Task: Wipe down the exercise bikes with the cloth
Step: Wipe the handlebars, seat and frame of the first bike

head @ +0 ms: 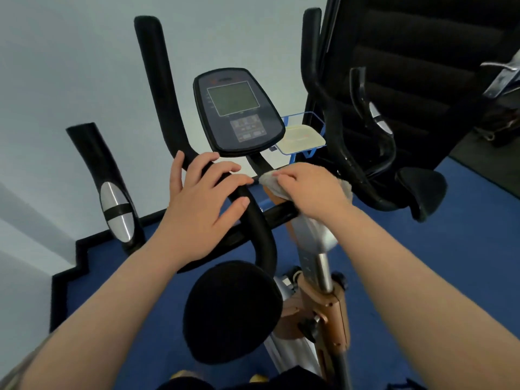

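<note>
Black foam covers the handlebar [253, 218] of the one exercise bike [318, 280] I'm standing over, its console [237, 111] just above my two hands. My left hand [202, 204] rests on the bar, fingers straight; beside it my right hand [312, 190] clutches the single white cloth [271, 182] bunched beneath it against the stem. Behind, one blue wire basket [316, 119] holds a pale tray [302, 139].

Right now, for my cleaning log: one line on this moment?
step: wiping handlebar | right hand: grips cloth | left hand: rests on handlebar | console: untouched
</note>
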{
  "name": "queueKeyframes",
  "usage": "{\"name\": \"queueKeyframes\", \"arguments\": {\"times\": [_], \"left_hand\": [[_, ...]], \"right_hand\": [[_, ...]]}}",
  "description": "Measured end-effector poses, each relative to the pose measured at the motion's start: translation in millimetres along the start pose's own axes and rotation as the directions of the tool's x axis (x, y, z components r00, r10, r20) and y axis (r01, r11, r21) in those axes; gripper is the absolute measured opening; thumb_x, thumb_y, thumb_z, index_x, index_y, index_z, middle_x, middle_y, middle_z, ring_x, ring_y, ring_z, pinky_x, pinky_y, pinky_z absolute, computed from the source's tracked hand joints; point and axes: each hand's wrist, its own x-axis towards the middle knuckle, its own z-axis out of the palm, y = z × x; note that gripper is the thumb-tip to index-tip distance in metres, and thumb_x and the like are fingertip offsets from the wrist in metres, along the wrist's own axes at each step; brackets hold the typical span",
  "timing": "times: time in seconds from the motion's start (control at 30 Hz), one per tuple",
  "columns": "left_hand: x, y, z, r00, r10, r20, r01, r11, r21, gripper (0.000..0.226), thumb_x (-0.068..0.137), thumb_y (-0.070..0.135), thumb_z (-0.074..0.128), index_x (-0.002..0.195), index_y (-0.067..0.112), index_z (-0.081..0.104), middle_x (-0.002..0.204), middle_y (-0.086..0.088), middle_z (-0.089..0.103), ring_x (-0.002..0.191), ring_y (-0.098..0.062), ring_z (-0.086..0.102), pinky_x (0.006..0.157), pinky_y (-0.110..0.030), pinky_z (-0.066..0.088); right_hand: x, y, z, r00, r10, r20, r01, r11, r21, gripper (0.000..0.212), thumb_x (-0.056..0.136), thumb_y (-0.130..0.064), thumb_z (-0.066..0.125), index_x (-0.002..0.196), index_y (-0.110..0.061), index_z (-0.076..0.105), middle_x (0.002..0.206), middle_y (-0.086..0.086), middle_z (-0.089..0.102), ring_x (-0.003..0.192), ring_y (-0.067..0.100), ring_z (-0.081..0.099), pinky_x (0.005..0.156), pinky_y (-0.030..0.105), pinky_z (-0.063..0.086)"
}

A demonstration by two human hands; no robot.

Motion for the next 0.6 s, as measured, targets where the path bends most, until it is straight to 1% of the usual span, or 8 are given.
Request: {"name": "queueKeyframes", "arguments": {"times": [0.07, 0.13, 0.2, 0.3, 0.4, 0.47, 0.5, 0.6], "left_hand": [[-1, 1, -1, 1.000, 0.001, 0.002, -0.001, 1.000, 0.002, 0.042, 0.097, 0.048, 0.031, 0.124, 0.034, 0.060, 0.131, 0.015, 0.052, 0.141, -0.016, 0.027, 0.119, -0.044, -0.011], [-1, 1, -2, 1.000, -0.001, -0.004, 0.001, 1.000, 0.000, 0.042, 0.098, 0.049, 0.031, 0.125, 0.034, 0.060, 0.132, 0.015, 0.052, 0.141, -0.015, 0.026, 0.119, -0.043, -0.012], [-1, 1, -2, 1.000, 0.006, -0.013, -0.006, 1.000, 0.018, 0.043, 0.098, 0.049, 0.030, 0.126, 0.034, 0.060, 0.133, 0.014, 0.052, 0.141, -0.015, 0.027, 0.119, -0.043, -0.011], [-1, 0, -1, 1.000, 0.021, -0.022, -0.020, 0.999, 0.028, 0.043, 0.099, 0.049, 0.031, 0.126, 0.034, 0.060, 0.134, 0.014, 0.052, 0.141, -0.016, 0.028, 0.119, -0.043, -0.010], [-1, -1, 0, 1.000, 0.015, -0.020, -0.015, 0.999, 0.034, 0.043, 0.098, 0.049, 0.031, 0.127, 0.034, 0.059, 0.135, 0.014, 0.052, 0.142, -0.016, 0.027, 0.119, -0.045, -0.010], [-2, 0, 0, 1.000, 0.015, -0.016, -0.014, 0.999, 0.042, 0.044, 0.098, 0.049, 0.031, 0.127, 0.034, 0.060, 0.136, 0.013, 0.052, 0.142, -0.016, 0.027, 0.120, -0.046, -0.009], [-2, 0, 0, 1.000, 0.010, -0.016, -0.009, 0.999, 0.044, 0.044, 0.098, 0.049, 0.031, 0.127, 0.033, 0.060, 0.136, 0.012, 0.052, 0.142, -0.017, 0.027, 0.120, -0.046, -0.008], [-3, 1, -1, 1.000, 0.014, -0.012, -0.013, 0.998, 0.054, 0.045, 0.098, 0.049, 0.029, 0.127, 0.033, 0.060, 0.137, 0.012, 0.052, 0.142, -0.017, 0.027, 0.120, -0.049, -0.005]], "right_hand": [[7, -8, 4, 1.000, 0.026, 0.008, -0.025, 0.989, -0.142, 0.034, 0.100, -0.026, 0.038, 0.116, -0.027, 0.069, 0.116, -0.002, 0.066, 0.103, 0.021, 0.059, 0.078, 0.031, 0.042], [-18, -11, 13, 0.985, -0.124, -0.118, 0.096, 0.972, -0.216, 0.031, 0.100, -0.026, 0.041, 0.110, -0.024, 0.071, 0.113, -0.005, 0.067, 0.104, 0.018, 0.058, 0.090, 0.028, 0.036], [-52, -10, 21, 0.923, -0.322, -0.208, 0.297, 0.944, -0.143, 0.026, 0.098, -0.024, 0.047, 0.108, -0.022, 0.072, 0.109, -0.008, 0.069, 0.106, 0.013, 0.059, 0.107, 0.027, 0.027], [-66, 9, 11, 0.873, -0.447, -0.197, 0.431, 0.894, -0.119, 0.027, 0.098, -0.024, 0.053, 0.120, -0.022, 0.069, 0.118, -0.011, 0.068, 0.119, 0.007, 0.056, 0.120, 0.038, 0.015], [-56, 1, 14, 0.904, -0.347, -0.251, 0.304, 0.933, -0.194, 0.024, 0.100, -0.024, 0.052, 0.114, -0.023, 0.072, 0.112, -0.010, 0.071, 0.123, 0.011, 0.056, 0.121, 0.045, 0.007], [-61, -19, 31, 0.906, -0.210, -0.367, 0.177, 0.977, -0.123, 0.025, 0.100, -0.022, 0.050, 0.110, -0.021, 0.073, 0.107, -0.006, 0.073, 0.121, 0.012, 0.057, 0.122, 0.043, 0.006], [-67, -24, 40, 0.899, -0.180, -0.400, 0.164, 0.984, -0.076, 0.027, 0.100, -0.021, 0.048, 0.111, -0.019, 0.073, 0.108, -0.005, 0.073, 0.120, 0.012, 0.058, 0.122, 0.043, 0.006], [-76, -10, 36, 0.875, -0.329, -0.356, 0.302, 0.944, -0.130, 0.037, 0.101, -0.028, 0.039, 0.125, -0.021, 0.067, 0.117, -0.008, 0.070, 0.122, 0.009, 0.058, 0.122, 0.046, -0.001]]}}
